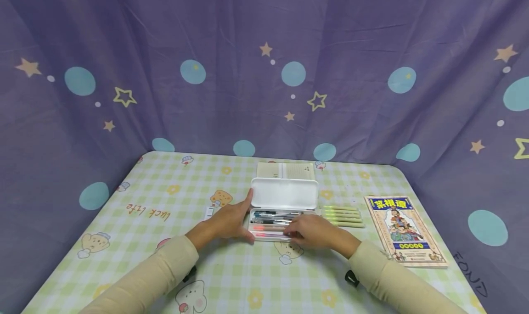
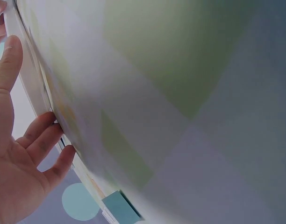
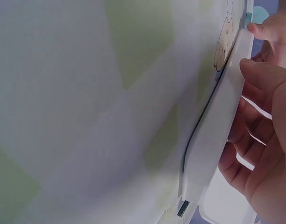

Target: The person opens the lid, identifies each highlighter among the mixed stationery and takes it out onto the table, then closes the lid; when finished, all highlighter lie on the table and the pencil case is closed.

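Observation:
A white pencil case (image 1: 285,193) stands in the middle of the table, its lid tilted back. Dark pens (image 1: 272,216) lie in its rear part, with orange and pink pens (image 1: 264,227) nearer the front. My left hand (image 1: 231,220) rests against the case's left end, thumb at the front corner, index finger pointing up beside the lid. In the left wrist view its fingertips (image 2: 68,151) touch the edge. My right hand (image 1: 312,231) reaches over the front wall (image 3: 218,116), fingers bent down among the pens; I cannot tell whether they pinch one.
Right of the case lies a row of yellow-green pens (image 1: 343,216), with an illustrated book (image 1: 405,231) farther right. A cream notebook (image 1: 297,171) lies behind the lid. A small white item (image 1: 209,211) sits beside my left hand. A purple curtain (image 1: 231,29) hangs behind the checked tablecloth (image 1: 231,277).

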The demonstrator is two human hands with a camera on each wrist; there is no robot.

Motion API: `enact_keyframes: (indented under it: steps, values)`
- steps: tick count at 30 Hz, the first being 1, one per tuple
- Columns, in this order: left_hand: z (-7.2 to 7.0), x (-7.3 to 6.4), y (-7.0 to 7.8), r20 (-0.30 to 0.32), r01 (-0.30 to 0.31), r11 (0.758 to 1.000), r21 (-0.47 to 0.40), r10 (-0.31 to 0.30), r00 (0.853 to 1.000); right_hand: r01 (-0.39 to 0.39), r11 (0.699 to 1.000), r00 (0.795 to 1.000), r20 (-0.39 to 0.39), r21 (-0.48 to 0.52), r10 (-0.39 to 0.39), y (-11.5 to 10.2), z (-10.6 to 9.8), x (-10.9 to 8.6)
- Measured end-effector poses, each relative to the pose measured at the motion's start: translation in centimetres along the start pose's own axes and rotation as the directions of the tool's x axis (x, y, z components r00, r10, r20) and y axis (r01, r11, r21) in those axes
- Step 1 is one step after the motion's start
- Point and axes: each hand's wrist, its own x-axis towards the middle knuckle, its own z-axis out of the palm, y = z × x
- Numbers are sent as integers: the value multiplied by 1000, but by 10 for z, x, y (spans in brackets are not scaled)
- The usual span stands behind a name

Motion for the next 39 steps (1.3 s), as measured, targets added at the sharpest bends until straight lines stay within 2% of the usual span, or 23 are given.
enact_keyframes:
  steps: [8,19,27,34,39]
  values:
    - [-1,-1,2,0,9,1000,-4,-9,1000,10,1000,1000,-19,-9,-10,-1,2,1]
    - [-1,0,1,5,12,1000,-2,-12,1000,-30,998,1000,8,57,30,-2,0,6]
    - [0,0,0,2,6,1000,-1,-6,1000,-28,998,1000,8,64,27,-4,-2,4]
    - [0,0,0,0,7,1000,-2,-7,1000,-58,992,998,8,112,58,-2,-2,4]
    - [1,0,-1,-5,-8,1000,-3,8,1000,-50,991,999,9,128,49,0,-1,4]
